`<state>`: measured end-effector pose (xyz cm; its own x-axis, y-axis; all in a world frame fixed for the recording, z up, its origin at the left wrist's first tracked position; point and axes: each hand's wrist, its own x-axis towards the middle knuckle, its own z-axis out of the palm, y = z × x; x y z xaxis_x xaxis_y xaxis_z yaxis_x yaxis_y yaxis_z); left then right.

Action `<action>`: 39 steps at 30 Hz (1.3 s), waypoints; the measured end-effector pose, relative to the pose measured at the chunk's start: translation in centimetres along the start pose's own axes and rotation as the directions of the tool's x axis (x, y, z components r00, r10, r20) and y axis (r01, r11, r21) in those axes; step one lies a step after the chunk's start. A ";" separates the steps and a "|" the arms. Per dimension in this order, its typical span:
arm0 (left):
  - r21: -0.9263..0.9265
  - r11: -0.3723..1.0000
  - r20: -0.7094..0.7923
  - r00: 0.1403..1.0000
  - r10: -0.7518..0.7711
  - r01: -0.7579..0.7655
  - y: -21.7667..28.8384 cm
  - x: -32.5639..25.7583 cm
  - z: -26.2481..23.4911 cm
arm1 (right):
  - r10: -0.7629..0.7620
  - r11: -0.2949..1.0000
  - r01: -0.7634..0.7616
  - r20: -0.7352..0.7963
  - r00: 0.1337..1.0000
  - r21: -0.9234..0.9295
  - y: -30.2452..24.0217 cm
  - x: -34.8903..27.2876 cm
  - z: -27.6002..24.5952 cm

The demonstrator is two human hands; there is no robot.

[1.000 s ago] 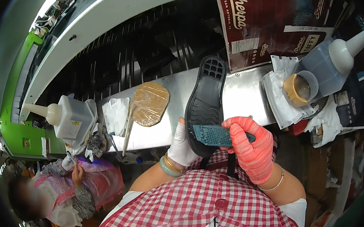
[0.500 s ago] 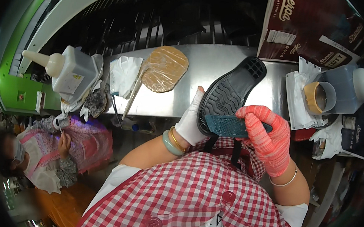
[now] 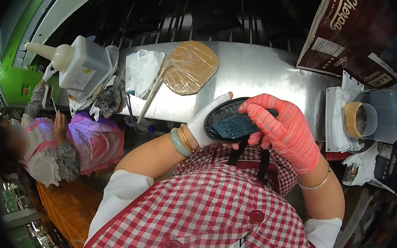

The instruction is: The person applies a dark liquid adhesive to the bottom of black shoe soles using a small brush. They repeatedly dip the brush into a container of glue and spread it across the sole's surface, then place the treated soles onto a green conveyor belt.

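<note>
1. Hidden: blk shoe sole [image 3: 226, 109] seen foreshortened; part under teal tool [image 3: 235, 128], part behind R hand [image 3: 283, 131]. Full length can't be made out.
2. Tool's R end covered by R fingers; its underside n/v.
3. Dark rim of view cuts into maroon carton [image 3: 346, 49], beyond bench's [image 3: 260, 65] R end. Bottle w/ white top [image 3: 385, 117], R end, partly behind yellow ring [image 3: 353, 119] & clear cup.
4. Co-worker's gloved hand [image 3: 49, 72] partly behind spout of white bottle [image 3: 88, 67], bench L end; can't tell what it touches.
5. L hand [image 3: 201, 128], white fingerless glove: curled round sole, thumb along its L side, fingertips at near edge; most of palm hidden.
6. R hand, coral knit glove: fingers bent, closed on tool, which lies across sole's tread.
7. Sole held up at bench's near edge, approx. mid-length; can't tell if touching bench.
8. Film-wrapped brown disc [image 3: 193, 69] & stick [image 3: 149, 98] on bench, L of sole.
</note>
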<state>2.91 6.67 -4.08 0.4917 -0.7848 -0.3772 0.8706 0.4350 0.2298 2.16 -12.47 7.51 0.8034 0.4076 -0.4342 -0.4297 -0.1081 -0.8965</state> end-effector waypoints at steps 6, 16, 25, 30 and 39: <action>0.259 0.960 -0.035 0.994 -0.100 0.106 2.5 0.7 -3.8 | 0.003 1.000 -0.002 0.039 0.999 -0.025 0.1 2.6 0.2; 0.405 0.854 -0.173 0.944 -0.280 0.327 6.8 0.3 -1.9 | -0.036 0.999 0.037 0.042 0.998 -0.020 0.9 4.9 -0.2; 0.073 0.900 -0.251 0.881 -0.401 0.431 7.3 0.6 -3.5 | 0.015 0.999 -0.013 0.055 0.998 -0.034 1.7 4.2 -2.3; 0.130 0.903 -0.268 0.891 -0.366 0.410 7.3 0.6 -3.8 | 0.001 1.000 0.000 0.054 0.999 -0.026 2.3 4.1 -3.1; 0.054 0.941 -0.400 0.871 -0.285 0.333 7.0 0.8 -2.9 | -0.008 0.964 0.050 0.158 0.987 -0.262 1.8 3.8 -4.5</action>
<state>9.40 10.38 -5.34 0.1864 -0.6315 -0.7527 0.9824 0.1245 0.1389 6.32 -15.23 3.89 0.7319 0.5463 -0.4072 -0.2657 -0.3215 -0.9089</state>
